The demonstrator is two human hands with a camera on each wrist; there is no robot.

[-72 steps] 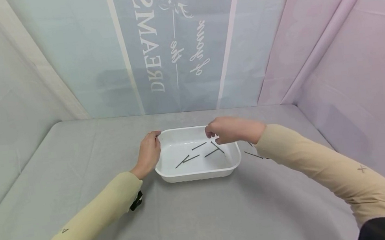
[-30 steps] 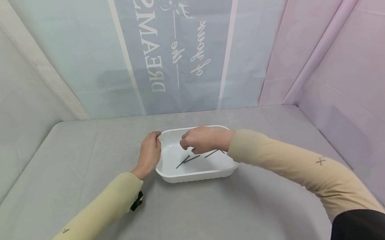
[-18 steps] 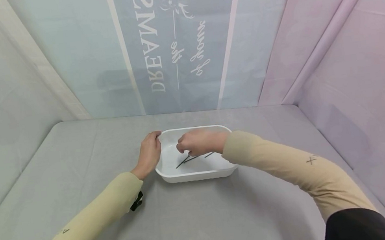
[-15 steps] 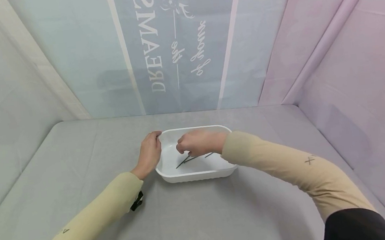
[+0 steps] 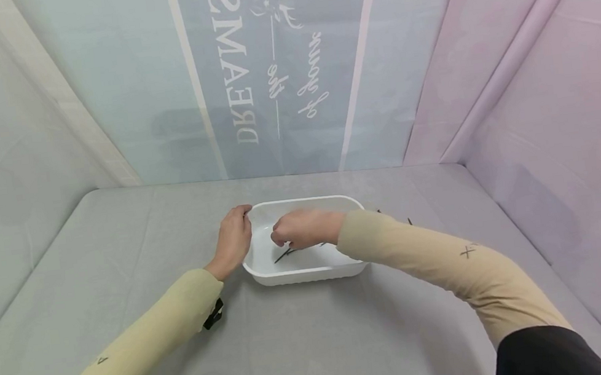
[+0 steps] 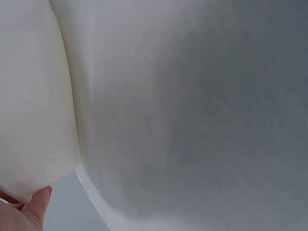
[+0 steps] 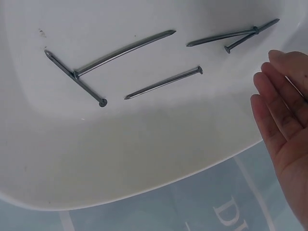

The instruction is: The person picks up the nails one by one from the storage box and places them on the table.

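In the head view, the left hand point(image 5: 233, 240) grips the left edge of the white tub point(image 5: 310, 275), which sits on the grey table point(image 5: 296, 349). The right hand point(image 5: 305, 229) hangs inside the tub with its fingers pointing down. It is nearer to the two crossed nails point(image 5: 283, 255), which peek out under it. One slants toward the person's near left side.

In the left wrist view, the left hand pinches the tub's edge.

In the right wrist view, the right hand holds nothing, its fingers loose. The crossed nails lie just beside its fingertips. Three other nails point(image 7: 163, 83) lie farther away.
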